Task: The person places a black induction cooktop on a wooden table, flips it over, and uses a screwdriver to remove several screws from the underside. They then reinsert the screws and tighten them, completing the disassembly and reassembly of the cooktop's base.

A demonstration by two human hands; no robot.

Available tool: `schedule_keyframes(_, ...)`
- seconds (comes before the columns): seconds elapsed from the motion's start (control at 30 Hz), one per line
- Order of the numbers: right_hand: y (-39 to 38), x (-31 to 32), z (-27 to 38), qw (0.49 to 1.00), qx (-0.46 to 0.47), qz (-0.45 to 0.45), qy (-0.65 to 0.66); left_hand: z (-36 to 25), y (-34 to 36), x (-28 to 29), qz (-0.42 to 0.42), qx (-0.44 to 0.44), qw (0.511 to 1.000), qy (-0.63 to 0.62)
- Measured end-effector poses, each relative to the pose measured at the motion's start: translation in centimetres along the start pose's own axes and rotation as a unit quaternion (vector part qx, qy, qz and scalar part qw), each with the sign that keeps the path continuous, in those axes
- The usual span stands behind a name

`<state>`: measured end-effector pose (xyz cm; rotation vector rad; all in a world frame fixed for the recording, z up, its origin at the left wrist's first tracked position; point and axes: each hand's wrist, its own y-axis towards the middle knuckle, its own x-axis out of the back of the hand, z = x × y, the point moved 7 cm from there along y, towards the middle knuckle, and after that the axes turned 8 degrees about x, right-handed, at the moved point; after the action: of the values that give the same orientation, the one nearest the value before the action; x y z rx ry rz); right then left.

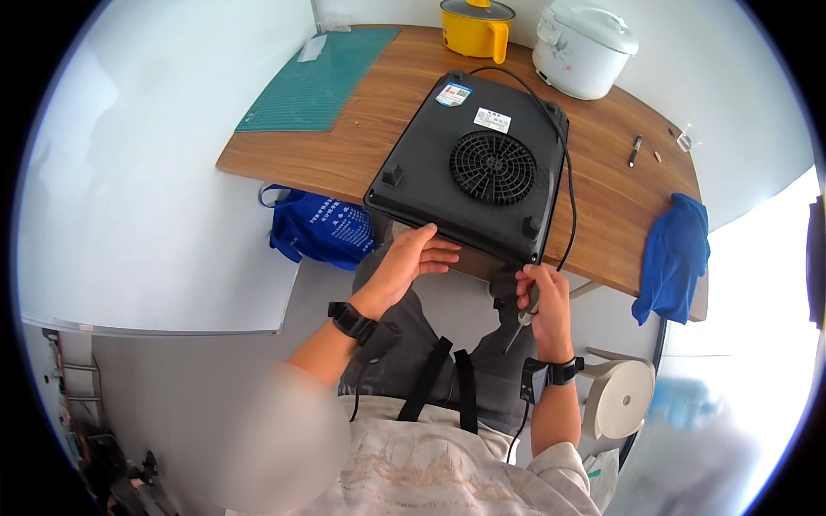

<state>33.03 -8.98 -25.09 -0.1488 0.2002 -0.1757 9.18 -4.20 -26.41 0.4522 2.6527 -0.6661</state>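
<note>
A black induction cooker (413, 142) lies upside down on the wooden table, its round fan grille, small feet and labels facing up. The near edge overhangs the table. My left hand (411, 262) is at that edge, thumb against the casing and the other fingers stretched out just below. At the near right corner, my right hand (551, 301) grips a screwdriver (514, 335) by its handle, with the shaft pointing down toward my lap. The fingertips of this hand are close to the corner, and whether they touch it I cannot tell.
The cooker's black cord (571, 198) runs along its right side. On the table (607, 219) are a green cutting mat (310, 90), a yellow pot (469, 34), a white rice cooker (581, 52), a pen (635, 152) and a blue cloth (675, 258). Below sit a blue bag (323, 228) and a stool (621, 400).
</note>
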Motion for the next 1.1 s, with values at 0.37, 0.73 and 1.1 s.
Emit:
schedule_keyframes(0.37,-4.7,-2.1,1.7,0.976,-0.02,0.131,-0.173,-1.4,-1.8,2.7,0.01,0.012,0.999,-0.029)
schedule_keyframes(0.73,-0.9,6.5,5.9,0.99,0.071,-0.035,-0.114,-4.1,-3.1,7.6,0.036,0.074,0.994,0.075)
schedule_keyframes(1.1,3.2,1.1,2.4,0.997,-0.039,0.004,0.067,-5.2,-2.5,9.7,0.053,0.133,0.985,0.097)
